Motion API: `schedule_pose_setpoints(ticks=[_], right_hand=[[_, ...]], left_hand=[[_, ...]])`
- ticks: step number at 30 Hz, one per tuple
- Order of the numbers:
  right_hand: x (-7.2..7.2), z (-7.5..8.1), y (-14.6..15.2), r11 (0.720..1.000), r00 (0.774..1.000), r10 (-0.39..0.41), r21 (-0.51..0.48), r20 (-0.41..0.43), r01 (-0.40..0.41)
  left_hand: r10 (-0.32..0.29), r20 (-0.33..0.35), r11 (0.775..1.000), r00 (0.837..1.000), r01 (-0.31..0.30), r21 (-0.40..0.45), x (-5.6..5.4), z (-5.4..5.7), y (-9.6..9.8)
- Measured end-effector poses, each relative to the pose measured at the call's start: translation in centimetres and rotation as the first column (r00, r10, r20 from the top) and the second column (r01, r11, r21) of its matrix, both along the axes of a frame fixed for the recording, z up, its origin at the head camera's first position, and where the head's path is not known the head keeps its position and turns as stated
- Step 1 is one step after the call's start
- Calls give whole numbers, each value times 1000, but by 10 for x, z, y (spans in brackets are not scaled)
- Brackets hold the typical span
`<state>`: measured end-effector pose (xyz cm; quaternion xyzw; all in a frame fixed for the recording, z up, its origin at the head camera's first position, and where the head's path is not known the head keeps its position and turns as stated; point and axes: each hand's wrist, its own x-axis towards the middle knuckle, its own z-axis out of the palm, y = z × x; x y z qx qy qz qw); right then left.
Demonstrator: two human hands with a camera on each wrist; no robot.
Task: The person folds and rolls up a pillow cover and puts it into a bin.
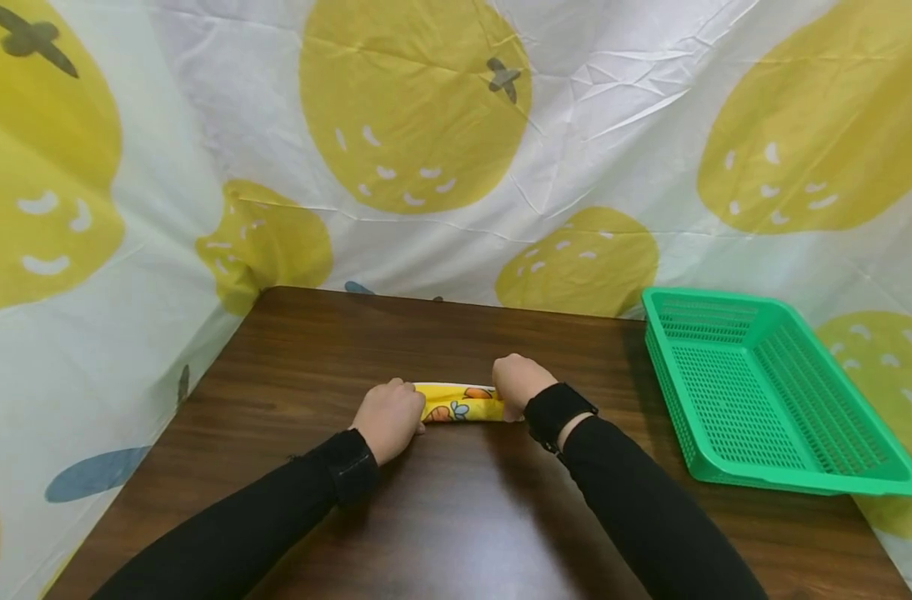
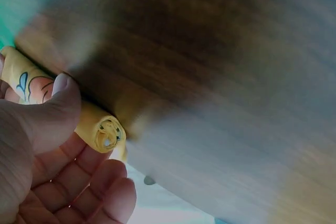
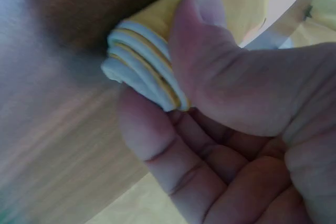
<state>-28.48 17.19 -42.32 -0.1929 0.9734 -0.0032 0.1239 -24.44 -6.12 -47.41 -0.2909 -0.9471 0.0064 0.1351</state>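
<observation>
A yellow rolled cloth (image 1: pixel 456 403) printed with carrots lies across the middle of the brown table. At its left end my left hand (image 1: pixel 393 418) grips it, thumb on the near side and fingers behind; the left wrist view shows the spiral end of the roll (image 2: pixel 109 134) past the thumb. My right hand (image 1: pixel 522 385) holds the other end, where stacked white-edged layers (image 3: pixel 142 61) show between thumb and fingers in the right wrist view. Part of each end is covered by the hands in the head view.
A green plastic basket (image 1: pixel 692 467) stands at the right of the table (image 1: pixel 441 517), with nothing seen inside. Behind and to the left hangs a white sheet (image 1: pixel 426 250) with yellow fruit prints, meeting the table's far edge.
</observation>
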Motion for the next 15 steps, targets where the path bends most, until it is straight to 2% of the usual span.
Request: schedule_pose_setpoints(ticks=[5,12,15], right_hand=[[-11,-2,-2,997,997,-39,71,71,34],[-19,-6,-3,996,995,-43,82,90,36],[-15,-1,-4,996,997,-19,89,78,12]], left_hand=[[1,62,1000,998,-2,22,-3,1,1],[-12,114,999,993,7,48,-11,1,1],[2,197,998,980,-14,56,-20,5,1]])
